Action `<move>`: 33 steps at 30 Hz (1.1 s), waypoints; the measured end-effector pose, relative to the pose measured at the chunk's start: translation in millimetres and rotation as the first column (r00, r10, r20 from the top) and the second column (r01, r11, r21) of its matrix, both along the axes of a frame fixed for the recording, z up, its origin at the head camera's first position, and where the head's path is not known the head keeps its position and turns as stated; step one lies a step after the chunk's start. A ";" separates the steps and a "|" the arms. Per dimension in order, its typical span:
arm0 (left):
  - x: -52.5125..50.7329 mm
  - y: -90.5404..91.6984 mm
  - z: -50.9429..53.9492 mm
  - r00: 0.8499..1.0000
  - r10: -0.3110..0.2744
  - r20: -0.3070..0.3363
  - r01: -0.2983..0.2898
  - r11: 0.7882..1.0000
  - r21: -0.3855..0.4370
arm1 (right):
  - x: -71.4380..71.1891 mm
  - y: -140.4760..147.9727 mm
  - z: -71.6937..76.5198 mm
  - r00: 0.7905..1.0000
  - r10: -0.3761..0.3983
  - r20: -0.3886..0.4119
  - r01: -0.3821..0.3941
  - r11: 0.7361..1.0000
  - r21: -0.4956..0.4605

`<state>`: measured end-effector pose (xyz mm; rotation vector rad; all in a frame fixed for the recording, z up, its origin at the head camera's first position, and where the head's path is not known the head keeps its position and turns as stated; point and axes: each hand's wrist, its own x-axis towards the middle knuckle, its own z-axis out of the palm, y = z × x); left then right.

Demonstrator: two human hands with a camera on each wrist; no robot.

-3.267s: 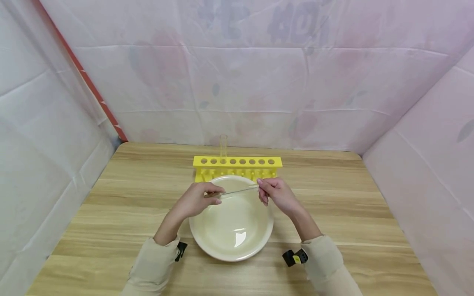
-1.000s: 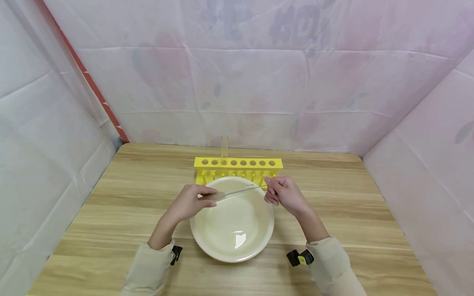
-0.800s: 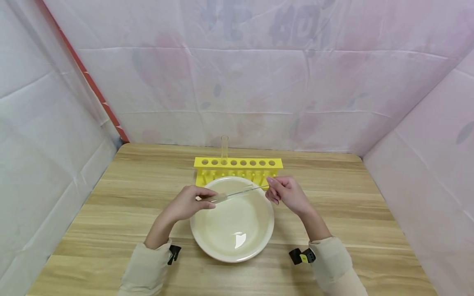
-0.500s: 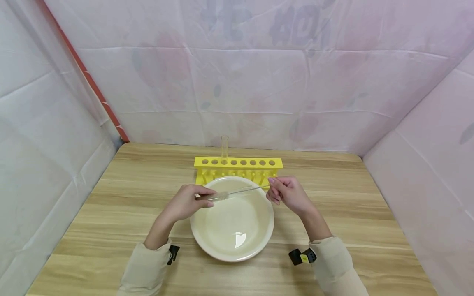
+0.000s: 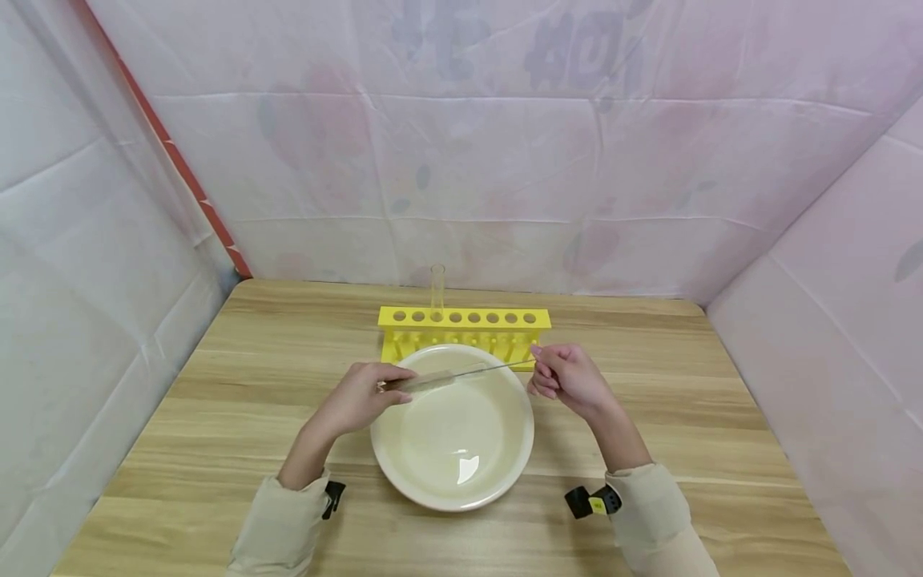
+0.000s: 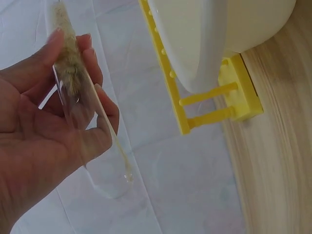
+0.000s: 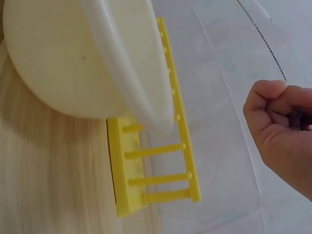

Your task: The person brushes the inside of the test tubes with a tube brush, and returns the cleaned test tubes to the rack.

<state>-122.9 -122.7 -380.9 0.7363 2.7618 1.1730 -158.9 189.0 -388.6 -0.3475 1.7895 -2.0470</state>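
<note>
My left hand (image 5: 364, 394) holds a clear glass test tube (image 6: 109, 180) tilted above a cream basin (image 5: 454, 449); its fingers and thumb wrap the tube. Inside the tube sit the pale bristles of a test tube brush (image 6: 70, 68), and a little liquid shows near the closed end. The brush's thin twisted wire (image 7: 265, 41) runs out of the tube's mouth to the right. My right hand (image 5: 573, 381) pinches that wire between thumb and forefinger, the other fingers curled in. Within the right fist, the wire's end is hidden.
Behind the basin stands a yellow test tube rack (image 5: 483, 318) with a row of holes and pegs. One clear upright test tube (image 5: 437, 290) stands in it. Everything rests on a wood-grain table (image 5: 685, 425), with pale printed cloth walls (image 5: 505, 160) on three sides.
My hands have drawn farther apart, the right moving rightward and the left slightly leftward. More wire shows between them, and the bristles have shifted toward the tube's mouth.
</note>
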 end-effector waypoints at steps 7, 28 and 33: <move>-0.6 -7.4 -0.2 0.999 -0.028 0.040 0.028 1.000 -0.001 | -0.2 6.3 -4.9 0.974 -0.012 -0.225 0.035 0.995 0.097; 0.2 -13.9 -1.2 1.000 -0.022 0.014 0.022 1.000 0.002 | 0.5 17.1 0.8 0.998 -0.050 -0.030 0.051 0.998 0.034; -2.4 -19.9 -1.2 0.997 -0.059 0.049 0.057 0.997 0.051 | 0.9 23.2 -5.7 0.961 -0.040 -0.275 0.068 0.993 0.096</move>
